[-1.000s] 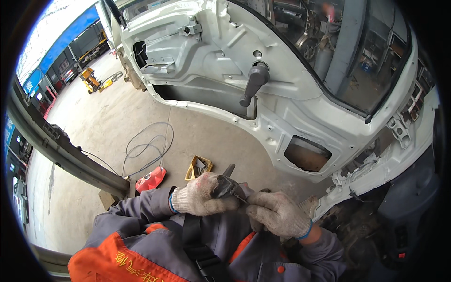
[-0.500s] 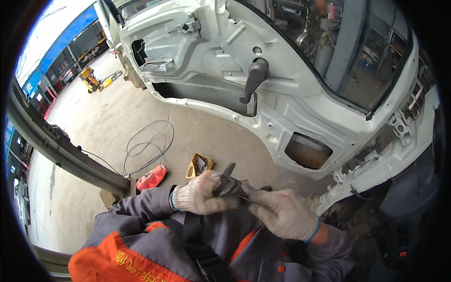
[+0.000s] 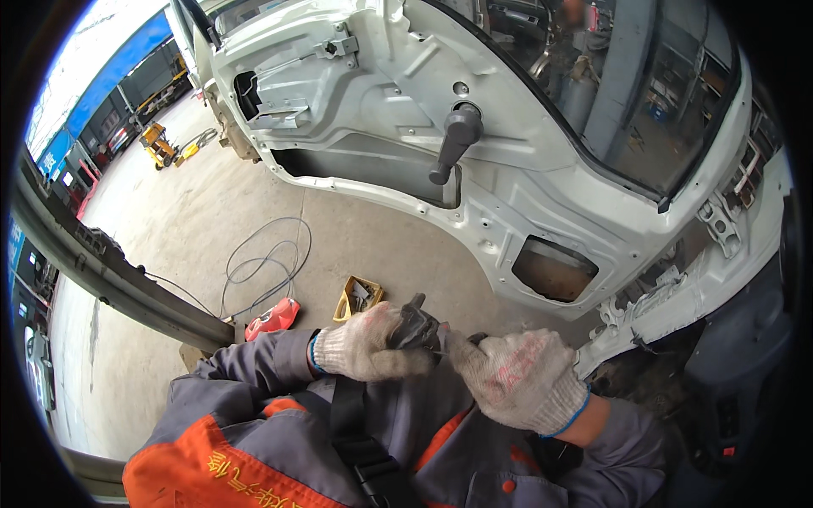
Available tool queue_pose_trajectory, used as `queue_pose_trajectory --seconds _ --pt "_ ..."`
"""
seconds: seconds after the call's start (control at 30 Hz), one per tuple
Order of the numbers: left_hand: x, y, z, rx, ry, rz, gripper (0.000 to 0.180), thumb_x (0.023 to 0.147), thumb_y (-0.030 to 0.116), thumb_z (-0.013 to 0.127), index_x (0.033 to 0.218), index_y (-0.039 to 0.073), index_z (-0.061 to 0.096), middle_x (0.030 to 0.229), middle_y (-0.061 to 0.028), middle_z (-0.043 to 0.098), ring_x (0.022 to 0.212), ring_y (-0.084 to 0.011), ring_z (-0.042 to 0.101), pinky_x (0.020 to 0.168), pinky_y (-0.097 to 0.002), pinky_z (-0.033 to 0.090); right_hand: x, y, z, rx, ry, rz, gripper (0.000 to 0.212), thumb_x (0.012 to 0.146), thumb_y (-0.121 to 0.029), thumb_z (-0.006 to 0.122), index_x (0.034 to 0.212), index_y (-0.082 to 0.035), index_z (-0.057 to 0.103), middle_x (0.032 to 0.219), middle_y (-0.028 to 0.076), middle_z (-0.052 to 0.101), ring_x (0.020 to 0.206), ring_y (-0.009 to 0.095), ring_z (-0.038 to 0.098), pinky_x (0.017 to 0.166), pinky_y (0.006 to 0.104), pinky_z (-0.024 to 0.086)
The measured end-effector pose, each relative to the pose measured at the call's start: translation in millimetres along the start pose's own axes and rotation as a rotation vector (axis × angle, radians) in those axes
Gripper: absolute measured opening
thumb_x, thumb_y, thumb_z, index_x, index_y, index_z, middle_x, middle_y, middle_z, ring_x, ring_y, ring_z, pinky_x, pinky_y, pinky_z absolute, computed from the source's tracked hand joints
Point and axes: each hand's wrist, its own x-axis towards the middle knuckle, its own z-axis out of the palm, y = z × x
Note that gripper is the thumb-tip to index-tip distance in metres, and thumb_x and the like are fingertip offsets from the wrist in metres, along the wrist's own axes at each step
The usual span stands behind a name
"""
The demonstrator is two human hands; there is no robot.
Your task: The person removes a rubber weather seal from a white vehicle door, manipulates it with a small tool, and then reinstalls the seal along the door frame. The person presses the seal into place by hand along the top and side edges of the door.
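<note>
My left hand (image 3: 366, 343), in a white knit work glove, is closed around a dark grey plastic-looking part (image 3: 417, 328). Its fingers hide much of the part, so its exact kind does not show. At the part's right end, the gloved fingertips of my right hand (image 3: 518, 377) are pressed together. Something small and dark peeks out behind those fingers; what they hold is mostly hidden. Both hands are in front of my torso, below a stripped white vehicle door (image 3: 377, 102). A black window crank (image 3: 457, 140) sticks out from the door's inner panel.
On the concrete floor beyond my left arm are a yellow bin (image 3: 345, 306) with small items, a red object (image 3: 273, 320) and a coiled cable (image 3: 269, 264). A metal post (image 3: 127, 288) slants on the left. The white door sill (image 3: 694, 296) runs along the right.
My right hand has turned and shifted slightly right and down, its fingertips now at the part's end. The dark part is tilted differently in my left hand, which has barely moved.
</note>
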Motion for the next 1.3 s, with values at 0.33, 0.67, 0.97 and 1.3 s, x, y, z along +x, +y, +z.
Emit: queue_pose_trajectory --seconds 0.33,0.67,0.97,1.3 --pt "5 5 -4 -0.035 0.084 -0.022 0.022 0.092 0.022 0.069 0.098 0.002 0.066 0.072 -0.0068 0.065 0.066 -0.0147 0.064 0.062 -0.0346 0.053 20 16 -2 -0.21 0.014 -0.105 0.014 0.081 -0.026 0.068 0.081 -0.013 0.063 0.061 0.003 0.048 0.052 0.024 0.054 0.044 0.0432 0.04" --pt "20 0 11 -0.064 0.211 0.248 0.031 0.088 0.025 0.071 0.091 -0.004 0.061 0.08 -0.0266 0.061 0.072 -0.0443 0.059 0.064 -0.0462 0.049 22 34 -11 -0.4 0.028 -0.216 0.031 0.076 -0.02 0.066 0.104 -0.008 0.065 0.058 0.005 0.045 0.049 0.027 0.053 0.044 0.044 0.039" --pt "13 0 -5 0.033 0.116 0.188 0.023 0.089 0.02 0.069 0.104 0.002 0.069 0.081 -0.0146 0.071 0.073 -0.026 0.071 0.067 -0.0385 0.056 3 23 -21 -0.09 -0.113 -0.059 0.036 0.063 -0.023 0.077 0.096 -0.014 0.067 0.083 0.008 0.059 0.074 0.031 0.061 0.063 0.0463 0.047" --pt "7 26 0 -0.285 0.199 -0.001 0.033 0.097 0.012 0.065 0.127 0.0 0.066 0.105 -0.0111 0.076 0.082 -0.0135 0.069 0.067 -0.0276 0.056 7 16 -17 0.111 0.167 0.098 0.033 0.085 -0.015 0.076 0.117 -0.006 0.07 0.072 0.009 0.065 0.06 0.03 0.064 0.056 0.0411 0.051"
